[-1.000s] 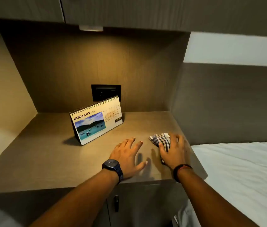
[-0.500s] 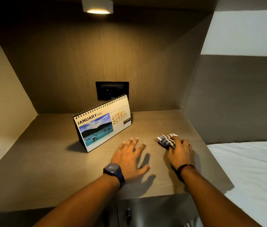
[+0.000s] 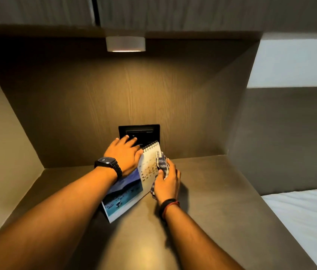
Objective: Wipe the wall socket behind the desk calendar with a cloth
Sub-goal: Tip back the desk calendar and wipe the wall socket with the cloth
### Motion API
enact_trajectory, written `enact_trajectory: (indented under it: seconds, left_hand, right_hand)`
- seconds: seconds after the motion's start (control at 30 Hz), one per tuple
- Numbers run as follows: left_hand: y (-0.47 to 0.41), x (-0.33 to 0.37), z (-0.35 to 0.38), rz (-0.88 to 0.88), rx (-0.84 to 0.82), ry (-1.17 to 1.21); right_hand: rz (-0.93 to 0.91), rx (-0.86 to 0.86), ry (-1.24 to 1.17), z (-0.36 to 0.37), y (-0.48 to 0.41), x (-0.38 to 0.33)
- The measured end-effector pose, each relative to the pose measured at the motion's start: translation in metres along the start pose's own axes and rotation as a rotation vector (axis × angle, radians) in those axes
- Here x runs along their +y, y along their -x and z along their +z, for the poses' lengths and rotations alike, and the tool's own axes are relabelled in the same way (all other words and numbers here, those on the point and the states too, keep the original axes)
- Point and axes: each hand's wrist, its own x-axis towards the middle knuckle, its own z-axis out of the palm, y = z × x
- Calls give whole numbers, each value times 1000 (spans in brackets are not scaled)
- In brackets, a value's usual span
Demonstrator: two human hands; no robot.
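Reaching forward, left hand (image 3: pixel 124 152) now tops calendar (image 3: pixel 134 184), right hand (image 3: pixel 167 182) lifting cloth (image 3: pixel 161 161).

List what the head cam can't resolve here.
Head view only:
- Black wall socket: lower part hidden by left hand and white spiral desk calendar; outlets too dark.
- Calendar's top left: covered by the left forearm.
- Checked blue-white cloth: mostly bunched inside right hand.

Brown wood-grain desk surface (image 3: pixel 212 201) seen filling lower centre of frame, lit from above, bounded by panel walls at back and left. Desk calendar (image 3: pixel 132 190) stood directly on it at centre, tilted. White bed sheet (image 3: pixel 305 221) seen at lower right beside desk edge.
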Motion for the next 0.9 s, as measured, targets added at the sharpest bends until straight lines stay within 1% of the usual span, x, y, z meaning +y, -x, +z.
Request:
enact_trajectory:
  seconds: [0.17, 0.27, 0.4, 0.47, 0.53, 0.57, 0.67, 0.83, 0.9]
  left_hand:
    - [-2, -1, 10, 34, 16, 33]
    - [-1, -2, 11, 40, 23, 52]
    - [-2, -3, 11, 73, 3, 28]
    - [-2, -3, 10, 76, -16, 37]
    - [-1, -4, 9, 78, -22, 37]
    - [-1, -3, 9, 79, -23, 37]
    - [0, -3, 8, 79, -20, 35]
    - [0, -3, 7, 68, -24, 3]
    - [0, -2, 6, 59, -31, -2]
  right_hand:
    - [-7, -31, 17, 34, 3, 8]
    - [25, -19, -23, 50, 22, 10]
    - [-26, -44, 3, 49, 39, 22]
    - [58, -39, 12, 44, 28, 21]
    - [167, -8, -55, 40, 14, 10]
    - [187, 14, -92, 40, 9, 3]
    - [149, 35, -103, 46, 12, -11]
    - [63, -74, -44, 49, 53, 5]
    - [79, -100, -3, 43, 51, 10]
